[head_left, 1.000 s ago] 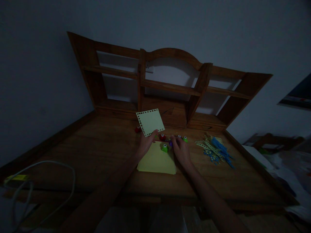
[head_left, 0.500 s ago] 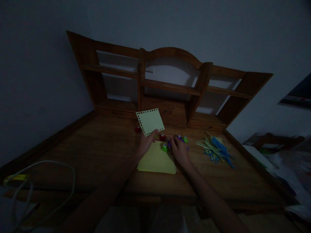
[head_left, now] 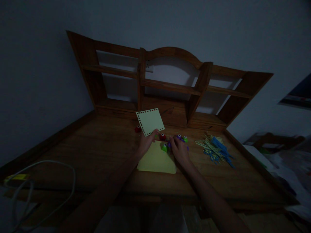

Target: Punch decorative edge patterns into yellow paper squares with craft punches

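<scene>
My left hand [head_left: 145,143] pinches the lower edge of a pale yellow paper sheet [head_left: 151,122], which is tilted up and has small shapes punched along several of its edges. Below it lies a stack of yellow paper [head_left: 157,160]. My right hand [head_left: 179,149] is closed over a small purple paper punch [head_left: 169,144], largely covered by the fingers. Right beside it, at the top of the stack, is a green punch [head_left: 164,147]. Red punches [head_left: 162,137] and another green punch [head_left: 185,139] stand just behind the hands.
Blue and yellow punched paper strips [head_left: 217,149] lie heaped on the right of the wooden desk [head_left: 104,139]. A wooden shelf unit [head_left: 170,85] rises at the back. A white cable [head_left: 73,176] loops at the left front, near a yellow object [head_left: 18,177].
</scene>
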{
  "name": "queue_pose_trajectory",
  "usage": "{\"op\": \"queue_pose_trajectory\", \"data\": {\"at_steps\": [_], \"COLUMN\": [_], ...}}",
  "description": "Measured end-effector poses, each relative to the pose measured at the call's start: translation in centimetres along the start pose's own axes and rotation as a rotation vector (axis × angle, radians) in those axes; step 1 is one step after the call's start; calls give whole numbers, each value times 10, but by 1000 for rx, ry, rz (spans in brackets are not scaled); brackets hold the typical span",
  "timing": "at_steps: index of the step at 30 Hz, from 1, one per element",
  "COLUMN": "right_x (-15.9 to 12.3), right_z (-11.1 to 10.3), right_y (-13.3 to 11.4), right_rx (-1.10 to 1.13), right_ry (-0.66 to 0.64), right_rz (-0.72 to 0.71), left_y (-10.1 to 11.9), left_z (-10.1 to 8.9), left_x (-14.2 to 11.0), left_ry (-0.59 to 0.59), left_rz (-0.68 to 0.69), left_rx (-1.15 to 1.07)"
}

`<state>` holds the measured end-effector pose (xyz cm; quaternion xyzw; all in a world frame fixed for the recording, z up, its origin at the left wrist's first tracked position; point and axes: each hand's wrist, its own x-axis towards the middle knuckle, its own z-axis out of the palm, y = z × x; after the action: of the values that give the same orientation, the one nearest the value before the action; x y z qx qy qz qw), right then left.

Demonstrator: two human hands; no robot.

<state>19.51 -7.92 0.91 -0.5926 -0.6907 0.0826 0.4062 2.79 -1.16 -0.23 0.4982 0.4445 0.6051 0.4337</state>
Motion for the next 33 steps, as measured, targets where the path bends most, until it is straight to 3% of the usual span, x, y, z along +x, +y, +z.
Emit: {"op": "queue_pose_trajectory", "data": {"at_steps": [33], "right_x": [1], "right_z": [1], "right_y": [0], "right_rx": [62], "right_ry": [-3], "right_rz": [10], "left_y": [4], "left_z": [1], "left_x": [-1], "left_ry": [-9], "left_rz": [34], "left_rx": [6]}}
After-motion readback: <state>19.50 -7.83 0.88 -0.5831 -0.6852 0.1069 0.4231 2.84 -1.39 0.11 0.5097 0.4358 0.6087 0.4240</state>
